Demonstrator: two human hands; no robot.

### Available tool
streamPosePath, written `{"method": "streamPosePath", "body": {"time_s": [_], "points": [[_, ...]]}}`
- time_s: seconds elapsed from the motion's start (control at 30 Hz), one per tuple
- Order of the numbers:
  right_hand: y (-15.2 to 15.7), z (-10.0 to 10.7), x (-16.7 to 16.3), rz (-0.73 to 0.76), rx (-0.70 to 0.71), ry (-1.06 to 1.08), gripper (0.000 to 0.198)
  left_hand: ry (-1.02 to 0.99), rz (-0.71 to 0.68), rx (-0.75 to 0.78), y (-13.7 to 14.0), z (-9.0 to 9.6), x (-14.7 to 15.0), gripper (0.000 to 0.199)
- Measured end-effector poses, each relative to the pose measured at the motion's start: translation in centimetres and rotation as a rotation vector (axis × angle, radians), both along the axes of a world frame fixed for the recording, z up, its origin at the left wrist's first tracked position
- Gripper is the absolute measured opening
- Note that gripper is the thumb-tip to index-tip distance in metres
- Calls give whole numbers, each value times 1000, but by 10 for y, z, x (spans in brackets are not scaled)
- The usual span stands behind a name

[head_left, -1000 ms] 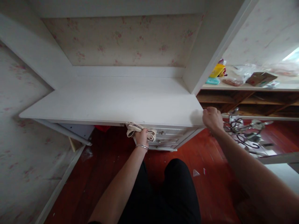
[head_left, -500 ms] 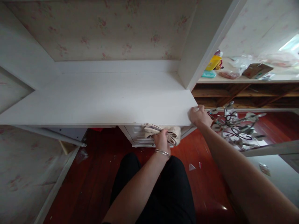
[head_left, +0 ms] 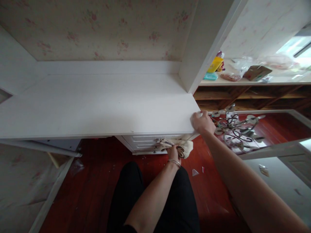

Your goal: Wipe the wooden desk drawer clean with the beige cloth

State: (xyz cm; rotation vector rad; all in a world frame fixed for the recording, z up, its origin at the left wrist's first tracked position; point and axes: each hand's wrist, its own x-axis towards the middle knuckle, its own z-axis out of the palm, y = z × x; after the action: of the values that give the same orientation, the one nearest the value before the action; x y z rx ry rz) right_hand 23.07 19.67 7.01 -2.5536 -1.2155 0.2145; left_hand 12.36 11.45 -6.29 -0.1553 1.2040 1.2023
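Observation:
My left hand (head_left: 174, 151), with a bracelet at the wrist, grips a crumpled beige cloth (head_left: 185, 147) pressed against the white drawer front (head_left: 143, 142) under the desk. My right hand (head_left: 202, 121) clutches the front right corner of the white desktop (head_left: 97, 103). My black-trousered legs fill the lower middle of the view.
A white upright panel (head_left: 201, 42) rises at the desk's right end. Beyond it a wooden shelf (head_left: 252, 82) carries a yellow item, a cardboard box and plastic bags. A metal chandelier-like piece (head_left: 234, 127) lies on the red wooden floor (head_left: 97, 181). Floral wallpaper covers the back wall.
My left hand has slid the cloth rightwards along the drawer fronts, toward the desk's right corner. My right hand has stayed on that corner while the view shifted.

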Motion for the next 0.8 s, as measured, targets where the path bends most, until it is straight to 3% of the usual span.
{"method": "streamPosePath", "body": {"time_s": [0.1, 0.2, 0.3, 0.43, 0.6, 0.7, 0.8], "points": [[0, 0, 0, 0, 6, 6, 52, 46, 81, 3, 3, -19, -50, 19], [0, 0, 1, -1, 10, 14, 53, 114, 178, 23, 9, -26, -109, 21], [0, -1, 0, -3, 10, 13, 54, 185, 272, 63, 15, -18, -162, 26], [0, -1, 0, -2, -1, 3, 54, 211, 331, 145, 15, 12, -205, 27], [0, -1, 0, 2, -7, 0, 54, 83, 274, 260, 5, 65, -211, 20], [0, 0, -1, -1, -12, 13, 55, 4, 236, 322, -5, 93, -191, 21], [0, 1, -2, -6, -23, 23, 56, -85, 193, 315, -13, 109, -154, 29]]}}
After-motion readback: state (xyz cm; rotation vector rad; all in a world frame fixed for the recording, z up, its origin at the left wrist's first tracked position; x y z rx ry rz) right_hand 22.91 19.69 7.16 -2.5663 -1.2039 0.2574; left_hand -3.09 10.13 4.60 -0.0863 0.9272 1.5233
